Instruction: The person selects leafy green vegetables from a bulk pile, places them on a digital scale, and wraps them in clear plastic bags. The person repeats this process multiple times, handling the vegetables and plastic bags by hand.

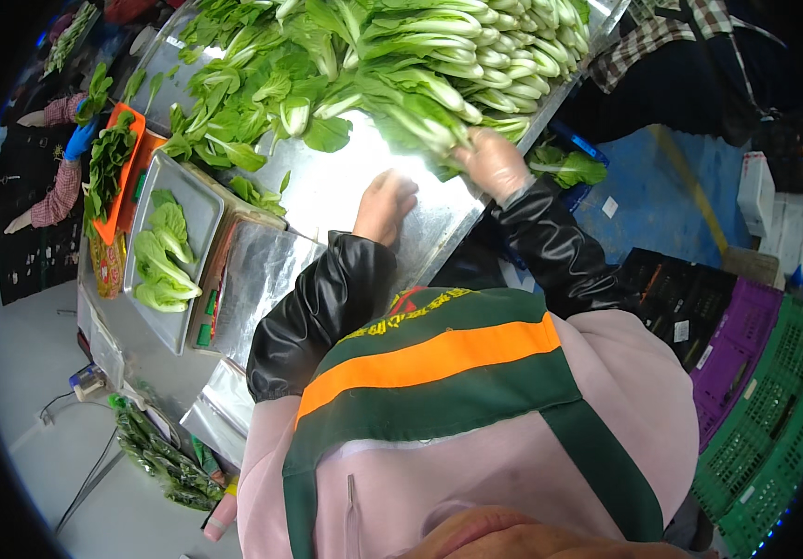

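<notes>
My right hand (494, 164), in a clear plastic glove, grips a green leafy vegetable with pale stalks (436, 126) by its base. That plant is blurred, and its leaves lie toward the large pile of similar greens (506, 49). My left hand (385, 202) is over the bare metal tabletop (331, 175), left of my right hand, its fingers loosely curled. Whether anything is inside its fingers is hidden. Loose leaves (255, 98) spread over the table beyond it. Strong glare whitens the metal between the hands.
At left, a metal tray (209, 209) holds pale green lettuce-like heads (167, 258), beside clear plastic sheets (262, 279). An orange scale tray (132, 150) stands near another person's blue-gloved hand (80, 140). Purple (737, 356) and green crates (786, 412) are stacked at right.
</notes>
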Motion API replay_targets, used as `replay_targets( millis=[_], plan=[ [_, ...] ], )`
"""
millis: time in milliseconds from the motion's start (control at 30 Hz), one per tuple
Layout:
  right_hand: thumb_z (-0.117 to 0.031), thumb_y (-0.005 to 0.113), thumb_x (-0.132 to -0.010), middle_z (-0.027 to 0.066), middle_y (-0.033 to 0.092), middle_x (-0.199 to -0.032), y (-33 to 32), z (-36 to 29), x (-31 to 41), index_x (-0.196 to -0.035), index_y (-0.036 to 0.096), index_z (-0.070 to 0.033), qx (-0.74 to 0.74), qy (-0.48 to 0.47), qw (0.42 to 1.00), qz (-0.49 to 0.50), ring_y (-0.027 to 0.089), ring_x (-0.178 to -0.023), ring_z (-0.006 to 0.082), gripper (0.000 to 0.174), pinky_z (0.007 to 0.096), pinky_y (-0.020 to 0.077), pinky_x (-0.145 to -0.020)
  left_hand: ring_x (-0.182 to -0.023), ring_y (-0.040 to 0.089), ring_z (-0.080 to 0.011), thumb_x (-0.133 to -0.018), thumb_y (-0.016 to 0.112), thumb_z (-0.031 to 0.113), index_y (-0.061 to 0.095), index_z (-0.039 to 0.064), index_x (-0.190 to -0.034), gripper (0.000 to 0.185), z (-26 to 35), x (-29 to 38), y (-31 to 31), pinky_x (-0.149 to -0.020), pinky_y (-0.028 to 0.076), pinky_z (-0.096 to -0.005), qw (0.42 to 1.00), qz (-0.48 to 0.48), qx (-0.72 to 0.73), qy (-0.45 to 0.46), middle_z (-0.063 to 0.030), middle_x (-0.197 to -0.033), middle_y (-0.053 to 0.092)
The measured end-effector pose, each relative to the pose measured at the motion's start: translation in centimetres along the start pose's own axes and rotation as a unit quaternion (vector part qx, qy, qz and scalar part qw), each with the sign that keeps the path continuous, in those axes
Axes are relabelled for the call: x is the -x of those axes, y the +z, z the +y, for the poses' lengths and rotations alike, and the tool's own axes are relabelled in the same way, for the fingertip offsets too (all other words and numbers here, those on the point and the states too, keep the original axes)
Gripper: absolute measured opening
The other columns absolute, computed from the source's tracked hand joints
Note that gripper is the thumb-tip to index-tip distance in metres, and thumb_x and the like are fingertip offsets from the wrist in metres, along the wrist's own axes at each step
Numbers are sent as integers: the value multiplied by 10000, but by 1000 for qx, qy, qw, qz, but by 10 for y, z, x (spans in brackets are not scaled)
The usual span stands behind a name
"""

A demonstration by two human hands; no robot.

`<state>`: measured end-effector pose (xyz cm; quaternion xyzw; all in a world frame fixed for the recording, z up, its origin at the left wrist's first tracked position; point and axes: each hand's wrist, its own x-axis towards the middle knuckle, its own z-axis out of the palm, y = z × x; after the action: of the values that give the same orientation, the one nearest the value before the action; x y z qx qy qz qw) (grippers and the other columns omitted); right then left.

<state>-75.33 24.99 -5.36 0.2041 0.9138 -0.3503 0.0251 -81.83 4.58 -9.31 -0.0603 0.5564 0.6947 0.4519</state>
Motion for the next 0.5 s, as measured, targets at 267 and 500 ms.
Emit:
replay_targets(
  millis=[267,500],
  plan=[
    [-181,735,-745,142,640,-910,19,2,38,-993,640,-4,105,-264,958,36,641,-822,305,319,384,533,-694,-1242,431,-333,-905,531,545,211,-3,-1430,824,18,-10,-10,-976,407,-445,993,50,99,43,-222,-1402,358],
    [-311,551,-927,215,668,-1030,-46,-8,-2,-1148,618,-5,-106,-17,992,61,661,-933,299,384,377,506,-830,-930,610,-233,-895,644,339,455,-25,-1242,537,19,-20,-3,-712,509,-313,993,61,-17,98,-173,-1182,586]
  ],
)
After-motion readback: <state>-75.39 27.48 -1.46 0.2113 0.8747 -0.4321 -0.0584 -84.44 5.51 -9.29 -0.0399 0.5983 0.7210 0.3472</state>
